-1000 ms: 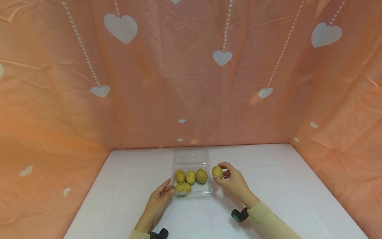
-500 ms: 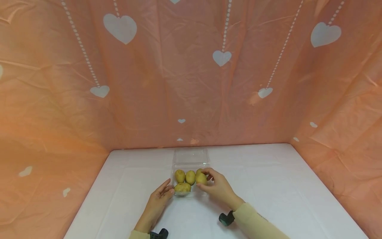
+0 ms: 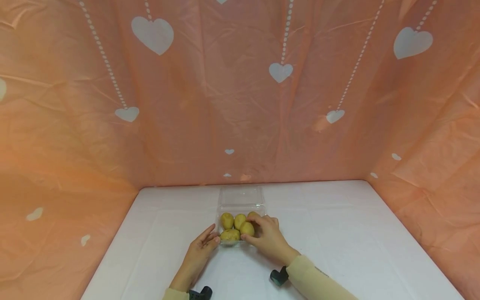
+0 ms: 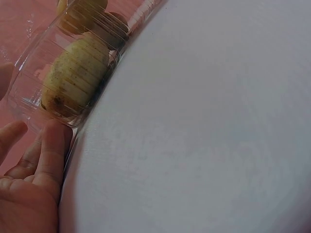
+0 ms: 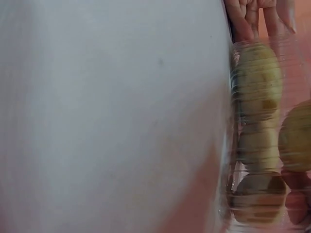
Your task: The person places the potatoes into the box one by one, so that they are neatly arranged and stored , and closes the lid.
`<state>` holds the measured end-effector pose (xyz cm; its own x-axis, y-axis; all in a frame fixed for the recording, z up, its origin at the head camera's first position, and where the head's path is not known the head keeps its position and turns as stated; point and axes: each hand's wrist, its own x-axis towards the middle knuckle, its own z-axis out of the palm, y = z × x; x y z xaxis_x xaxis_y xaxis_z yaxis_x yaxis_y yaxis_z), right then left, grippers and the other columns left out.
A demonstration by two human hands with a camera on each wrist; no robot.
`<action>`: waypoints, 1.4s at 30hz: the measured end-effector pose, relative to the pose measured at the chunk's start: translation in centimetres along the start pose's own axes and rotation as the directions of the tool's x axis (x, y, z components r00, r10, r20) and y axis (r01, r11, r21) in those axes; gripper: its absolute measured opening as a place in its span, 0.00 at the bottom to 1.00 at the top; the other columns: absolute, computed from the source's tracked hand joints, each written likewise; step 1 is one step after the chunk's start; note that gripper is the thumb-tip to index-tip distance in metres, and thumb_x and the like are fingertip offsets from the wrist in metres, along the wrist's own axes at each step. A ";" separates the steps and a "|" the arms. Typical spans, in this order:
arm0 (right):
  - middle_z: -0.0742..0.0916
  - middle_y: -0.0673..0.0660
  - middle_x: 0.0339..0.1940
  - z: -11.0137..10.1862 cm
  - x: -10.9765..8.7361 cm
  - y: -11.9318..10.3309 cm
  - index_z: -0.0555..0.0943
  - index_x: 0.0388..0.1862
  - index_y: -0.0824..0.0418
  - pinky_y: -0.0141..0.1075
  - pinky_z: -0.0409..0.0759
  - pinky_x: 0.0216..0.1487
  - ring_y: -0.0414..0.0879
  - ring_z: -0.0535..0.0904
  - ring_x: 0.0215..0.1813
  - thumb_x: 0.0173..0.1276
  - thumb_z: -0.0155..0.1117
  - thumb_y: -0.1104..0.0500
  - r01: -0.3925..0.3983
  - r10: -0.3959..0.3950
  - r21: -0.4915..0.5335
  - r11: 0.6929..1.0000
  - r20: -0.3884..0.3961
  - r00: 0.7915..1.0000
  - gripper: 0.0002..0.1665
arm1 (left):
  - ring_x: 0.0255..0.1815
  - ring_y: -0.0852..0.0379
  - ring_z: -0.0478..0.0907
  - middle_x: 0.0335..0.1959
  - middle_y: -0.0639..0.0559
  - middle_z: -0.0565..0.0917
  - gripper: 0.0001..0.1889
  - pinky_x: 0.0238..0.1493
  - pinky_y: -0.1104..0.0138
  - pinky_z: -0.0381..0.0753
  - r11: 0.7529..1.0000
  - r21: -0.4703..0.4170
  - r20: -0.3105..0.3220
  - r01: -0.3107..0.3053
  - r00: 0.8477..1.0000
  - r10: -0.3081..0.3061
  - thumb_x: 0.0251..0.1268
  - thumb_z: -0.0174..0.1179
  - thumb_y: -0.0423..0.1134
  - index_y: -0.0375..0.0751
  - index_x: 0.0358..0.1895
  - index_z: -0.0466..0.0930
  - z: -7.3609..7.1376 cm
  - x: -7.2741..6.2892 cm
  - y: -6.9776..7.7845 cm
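A clear plastic clamshell box [image 3: 241,206] stands on the table with several yellow-brown potatoes inside. My right hand [image 3: 271,239] pinches a round potato [image 3: 246,229] between thumb and fingers, low at the right front part of the box. Next to it lies an oblong potato [image 3: 230,235] at the front left, seen through the ribbed wall in the left wrist view. Behind are a left potato [image 3: 226,221], a middle one [image 3: 239,220] and one mostly hidden by my right hand. With fingers extended, my left hand [image 3: 200,252] touches the box's left end.
The box's lid [image 3: 241,195] lies folded back behind it. A white-covered table [image 3: 337,233] spreads around the box. Orange cloth [image 3: 240,125] with white hearts encloses the back and sides.
My right hand has carried its potato left from beside the box to the space in front of the back row. My left hand has stayed at the box's left end.
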<state>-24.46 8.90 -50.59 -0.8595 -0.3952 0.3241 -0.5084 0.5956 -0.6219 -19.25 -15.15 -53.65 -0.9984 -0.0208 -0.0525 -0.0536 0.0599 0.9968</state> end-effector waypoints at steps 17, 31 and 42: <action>0.84 0.38 0.35 0.2 -0.2 0.5 0.86 0.40 0.50 0.43 0.61 0.51 0.38 0.72 0.42 0.61 0.70 0.42 0.081 -0.081 -0.061 0.995 0.002 0.997 0.16 | 0.62 0.45 0.72 0.61 0.37 0.75 0.35 0.63 0.57 0.71 1.000 0.013 -0.002 0.007 1.000 -0.007 0.65 0.63 0.48 0.39 0.71 0.64 0.2 0.0 -0.2; 0.83 0.37 0.36 -0.5 -0.3 0.4 0.86 0.41 0.50 0.44 0.64 0.53 0.41 0.73 0.45 0.64 0.68 0.46 0.039 -0.039 0.020 0.999 0.017 0.999 0.12 | 0.59 0.49 0.74 0.61 0.36 0.75 0.35 0.58 0.68 0.74 1.000 -0.003 0.029 0.001 1.000 -0.001 0.67 0.62 0.45 0.37 0.73 0.60 0.2 0.1 0.2; 0.81 0.61 0.52 -2.5 1.6 1.1 0.74 0.61 0.63 0.42 0.76 0.45 0.49 0.75 0.45 0.66 0.67 0.53 -0.137 0.188 0.273 0.952 -0.172 0.967 0.27 | 0.55 0.45 0.77 0.60 0.32 0.75 0.33 0.54 0.60 0.79 1.000 0.019 0.013 -0.012 1.000 0.012 0.69 0.59 0.38 0.36 0.73 0.57 -1.1 2.2 2.8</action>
<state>-26.51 10.74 -48.97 -0.9360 -0.1496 0.3188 -0.3519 0.4301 -0.8314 -21.57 -16.17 -50.93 -0.9991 -0.0070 -0.0416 -0.0420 0.0795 0.9960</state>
